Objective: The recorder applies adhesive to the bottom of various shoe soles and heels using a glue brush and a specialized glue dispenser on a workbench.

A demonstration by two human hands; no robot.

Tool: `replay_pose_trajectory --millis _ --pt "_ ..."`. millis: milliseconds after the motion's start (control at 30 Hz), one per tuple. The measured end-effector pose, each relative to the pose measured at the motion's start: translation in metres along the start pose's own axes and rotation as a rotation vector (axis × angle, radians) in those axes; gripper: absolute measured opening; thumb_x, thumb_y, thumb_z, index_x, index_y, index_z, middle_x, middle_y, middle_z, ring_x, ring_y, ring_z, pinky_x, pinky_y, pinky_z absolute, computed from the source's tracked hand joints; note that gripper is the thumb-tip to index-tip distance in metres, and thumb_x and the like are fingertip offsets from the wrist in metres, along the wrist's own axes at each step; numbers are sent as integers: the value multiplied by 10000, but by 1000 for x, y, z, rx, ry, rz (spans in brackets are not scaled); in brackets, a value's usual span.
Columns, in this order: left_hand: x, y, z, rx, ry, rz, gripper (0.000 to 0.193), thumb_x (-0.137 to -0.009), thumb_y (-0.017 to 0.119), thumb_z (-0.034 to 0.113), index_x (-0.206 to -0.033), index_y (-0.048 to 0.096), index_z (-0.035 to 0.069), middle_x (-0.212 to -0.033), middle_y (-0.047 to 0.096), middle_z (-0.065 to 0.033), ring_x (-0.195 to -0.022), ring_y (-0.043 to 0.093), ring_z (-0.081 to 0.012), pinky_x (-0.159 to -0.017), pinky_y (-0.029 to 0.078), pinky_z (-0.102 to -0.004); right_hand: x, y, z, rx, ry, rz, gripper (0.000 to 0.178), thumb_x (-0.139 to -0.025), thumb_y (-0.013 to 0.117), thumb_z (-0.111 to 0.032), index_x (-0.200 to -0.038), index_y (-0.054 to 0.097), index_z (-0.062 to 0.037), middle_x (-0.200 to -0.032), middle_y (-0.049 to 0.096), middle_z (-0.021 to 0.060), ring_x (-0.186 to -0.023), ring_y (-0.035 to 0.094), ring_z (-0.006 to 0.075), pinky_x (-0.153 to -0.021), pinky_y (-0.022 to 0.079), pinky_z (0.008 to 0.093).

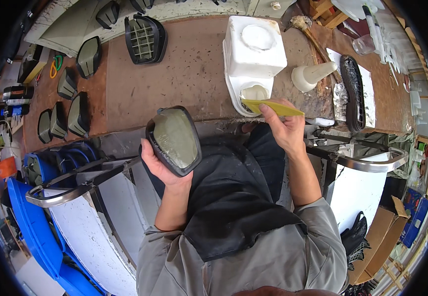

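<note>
Left of centre, a black-rimmed piece (175,138) is being gripped by the left hand (160,169); right of centre, a yellow spreader (284,108) is being pinched by the right hand (288,129). Drips onto the apron (233,172) are possibly being risked through overloading at the white container (253,59).

left hand (162,170): held cupped, curled in a grip
right hand (288,128): clenched in a pinch, extended farther forward
forearms (173,209): bared
</note>
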State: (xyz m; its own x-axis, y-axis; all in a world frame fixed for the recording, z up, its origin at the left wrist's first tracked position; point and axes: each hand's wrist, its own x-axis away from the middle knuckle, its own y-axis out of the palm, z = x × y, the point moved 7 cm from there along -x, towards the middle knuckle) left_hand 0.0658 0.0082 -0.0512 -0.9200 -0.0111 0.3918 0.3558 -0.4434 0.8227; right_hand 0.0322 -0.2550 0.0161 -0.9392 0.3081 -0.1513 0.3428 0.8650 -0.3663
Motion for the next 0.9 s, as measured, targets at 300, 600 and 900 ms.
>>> replay_pose_trajectory --millis 300,600,900 --pt "22 30 -8 -42 -41 -163 589 -894 406 498 -1200 527 10 -1133 601 -169 -939 620 -318 -828 497 -470 -4 -21 -24 89 -229 56 98 -827 651 -32 -913 674 10 -835 646 85 -685 599 153 -611 470 259" --pt "48 58 -6 127 -27 -419 593 -919 386 489 -1254 498 11 -1248 547 -150 -1137 540 -283 -971 435 -417 13 -27 -21 103 -57 -28 102 -859 611 -44 -897 671 29 -801 651 62 -663 585 115 -599 461 247" --pt "98 102 0 252 -120 -651 657 -892 372 539 -1297 453 28 -1275 518 -162 -1130 538 -302 -965 433 -454 58 -14 -111 -788 74 -71 178 -851 645 -119 -868 638 58 -713 652 135 -476 562 126 -437 431 214"
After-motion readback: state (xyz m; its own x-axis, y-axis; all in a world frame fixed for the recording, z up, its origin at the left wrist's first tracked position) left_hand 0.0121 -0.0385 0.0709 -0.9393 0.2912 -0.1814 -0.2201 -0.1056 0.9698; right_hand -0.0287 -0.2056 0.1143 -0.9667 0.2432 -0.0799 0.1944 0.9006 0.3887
